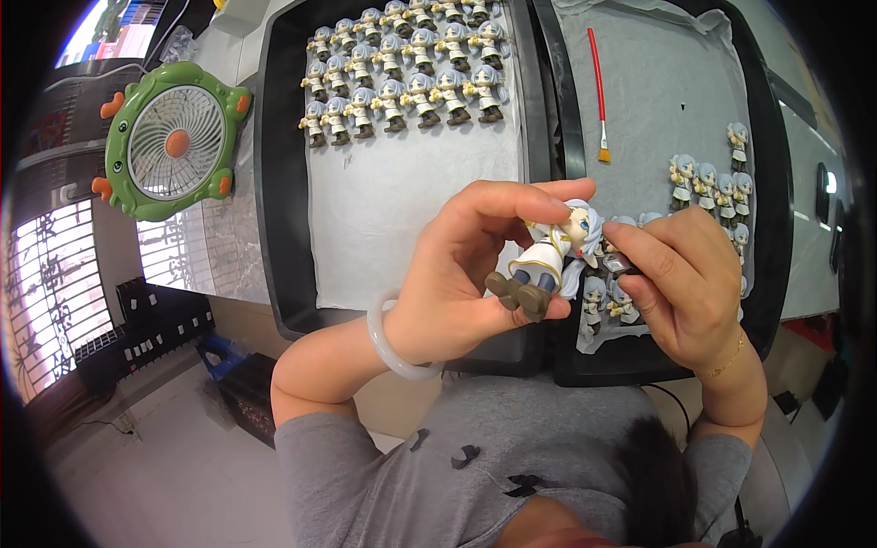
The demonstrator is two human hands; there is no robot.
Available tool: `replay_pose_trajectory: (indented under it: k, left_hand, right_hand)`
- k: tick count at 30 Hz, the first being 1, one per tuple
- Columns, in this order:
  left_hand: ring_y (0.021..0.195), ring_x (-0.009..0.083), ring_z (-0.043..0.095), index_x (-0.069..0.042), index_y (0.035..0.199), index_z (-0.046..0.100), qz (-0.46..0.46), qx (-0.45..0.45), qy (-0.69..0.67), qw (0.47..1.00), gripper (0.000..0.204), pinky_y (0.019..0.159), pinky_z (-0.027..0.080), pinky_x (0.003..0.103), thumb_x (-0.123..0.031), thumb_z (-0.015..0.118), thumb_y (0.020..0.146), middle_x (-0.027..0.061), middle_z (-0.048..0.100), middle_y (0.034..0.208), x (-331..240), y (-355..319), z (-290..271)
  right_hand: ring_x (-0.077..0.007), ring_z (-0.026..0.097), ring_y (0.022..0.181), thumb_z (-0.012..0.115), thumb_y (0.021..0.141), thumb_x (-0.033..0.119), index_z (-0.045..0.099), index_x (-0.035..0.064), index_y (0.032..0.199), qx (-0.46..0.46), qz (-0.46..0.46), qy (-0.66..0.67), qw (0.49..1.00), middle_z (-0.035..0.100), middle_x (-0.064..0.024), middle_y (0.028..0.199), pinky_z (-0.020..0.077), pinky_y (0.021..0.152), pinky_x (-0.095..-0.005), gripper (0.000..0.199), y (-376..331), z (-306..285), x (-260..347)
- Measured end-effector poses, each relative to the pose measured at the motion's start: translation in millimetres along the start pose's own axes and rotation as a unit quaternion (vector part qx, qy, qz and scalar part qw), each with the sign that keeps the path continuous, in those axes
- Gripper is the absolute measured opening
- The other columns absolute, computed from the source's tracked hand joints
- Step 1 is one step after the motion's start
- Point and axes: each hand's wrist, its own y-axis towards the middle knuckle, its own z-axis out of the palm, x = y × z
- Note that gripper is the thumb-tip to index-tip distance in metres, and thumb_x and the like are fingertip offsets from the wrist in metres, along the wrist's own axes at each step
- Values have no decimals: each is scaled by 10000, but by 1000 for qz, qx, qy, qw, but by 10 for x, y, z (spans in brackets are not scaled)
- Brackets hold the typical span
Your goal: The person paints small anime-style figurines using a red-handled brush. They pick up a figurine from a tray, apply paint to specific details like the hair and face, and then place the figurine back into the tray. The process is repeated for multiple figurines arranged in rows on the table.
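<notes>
Head cam: left hand (457, 274) pinches a figurine (545, 256) near mid-frame, right hand (687, 285) pinches a small dark piece (620, 264) by its head. Looks like fiddly detail work, next move probably needs steady aim.

At the lower centre, a grey short-sleeved top (402, 484) with small black bows (466, 456); left wrist has a pale bangle (408, 369), right one a thin golden bracelet (725, 363).
</notes>
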Motion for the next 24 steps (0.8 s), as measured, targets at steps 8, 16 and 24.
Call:
replay_pose_trajectory:
  k: [8, 16, 24]
  left_hand:
    - [1080, 228, 472, -109, 1112, 355, -89, -52, -120, 987, 573, 906, 380, 339, -236, 718, 687, 253, 400, 1226, -40, 11, 67]
    - [1072, 222, 479, -118, 1108, 360, -100, -70, -117, 986, 589, 892, 392, 321, -281, 723, 673, 251, 405, 1223, -68, 17, 84]
    - [1044, 209, 498, -112, 1101, 363, -99, -65, -89, 989, 586, 875, 396, 309, -291, 722, 674, 250, 420, 1212, -86, 25, 69]
  right_hand:
    - [-193, 464, 600, 663, 642, 173, 614, 65, 929, -11, -4, -7, 1000, 514, -43, 725, 352, 525, -305, 310, 12, 8, -12]
    - [-194, 451, 556, 632, 692, 202, 611, 52, 923, -4, 4, 3, 1000, 518, -46, 695, 351, 491, -297, 276, 8, 2, -20]
    - [-198, 453, 561, 630, 691, 205, 611, 53, 920, 7, 1, 3, 1000, 517, -48, 699, 352, 493, -298, 275, 21, 2, -27]
